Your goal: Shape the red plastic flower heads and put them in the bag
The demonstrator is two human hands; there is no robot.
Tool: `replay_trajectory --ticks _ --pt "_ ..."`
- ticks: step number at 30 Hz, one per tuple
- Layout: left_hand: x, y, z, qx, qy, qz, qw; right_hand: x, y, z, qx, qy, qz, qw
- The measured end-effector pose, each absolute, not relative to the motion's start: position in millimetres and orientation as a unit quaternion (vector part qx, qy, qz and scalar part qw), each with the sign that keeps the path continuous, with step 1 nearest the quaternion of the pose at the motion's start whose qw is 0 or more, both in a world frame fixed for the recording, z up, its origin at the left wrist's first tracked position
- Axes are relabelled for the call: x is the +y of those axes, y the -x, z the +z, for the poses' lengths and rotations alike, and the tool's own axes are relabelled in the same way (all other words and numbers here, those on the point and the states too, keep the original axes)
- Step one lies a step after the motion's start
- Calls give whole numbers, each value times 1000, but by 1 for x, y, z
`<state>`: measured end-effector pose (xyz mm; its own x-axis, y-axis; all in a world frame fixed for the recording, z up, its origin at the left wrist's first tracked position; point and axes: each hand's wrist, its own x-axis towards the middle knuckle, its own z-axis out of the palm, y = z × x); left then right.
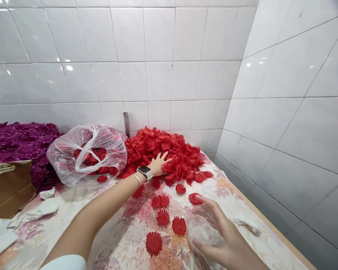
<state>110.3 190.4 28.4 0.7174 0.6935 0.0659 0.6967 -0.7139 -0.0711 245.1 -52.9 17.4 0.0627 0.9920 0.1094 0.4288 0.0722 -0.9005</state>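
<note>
My left hand (pixel 158 165), a watch on its wrist, lies at the front of a heap of red artificial flower heads (pixel 146 146). Its visible fingers are spread; some fingertips are among the petals. My right hand (pixel 218 228) is wrapped round a clear plastic cup (pixel 200 228) with something whitish inside, tilted low at the front right. A pale stick-like piece (pixel 192 259) shows below the cup, partly hidden. Between my hands lie several loose red flower heads (pixel 154 243) on the floral tablecloth (pixel 121 228).
Left of the heap sits a clear plastic bag (pixel 63 159) with red flower heads inside. Purple flower heads (pixel 22 140) are piled at the far left, behind a brown cardboard box (pixel 11 187). Crumpled white paper (pixel 42 210) lies near it. Tiled walls (pixel 157 82) bound the table's back and right.
</note>
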Motion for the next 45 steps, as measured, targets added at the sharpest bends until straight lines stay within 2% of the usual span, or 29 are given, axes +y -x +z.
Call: replay_trajectory --ticks 7,13,23,29,34,37,45 --pt "151 -69 53 -318 947 30 29 -53 -241 23 -585 607 353 407" --pt "113 -19 67 -323 945 -9 39 -58 -239 25 -583 601 350 420" --pt "76 67 31 -443 895 -57 -1 -61 -247 30 -606 592 286 448" --pt "107 35 37 -419 902 -98 -38 -62 -247 38 -579 604 291 465" --pt "148 -14 80 -408 886 -220 9 -66 -246 33 -573 594 298 479" --pt "143 -30 91 -367 893 -259 27 -66 -248 30 -581 591 289 479" --pt "30 -37 20 -57 996 -63 -40 -61 -270 42 -585 590 239 503"
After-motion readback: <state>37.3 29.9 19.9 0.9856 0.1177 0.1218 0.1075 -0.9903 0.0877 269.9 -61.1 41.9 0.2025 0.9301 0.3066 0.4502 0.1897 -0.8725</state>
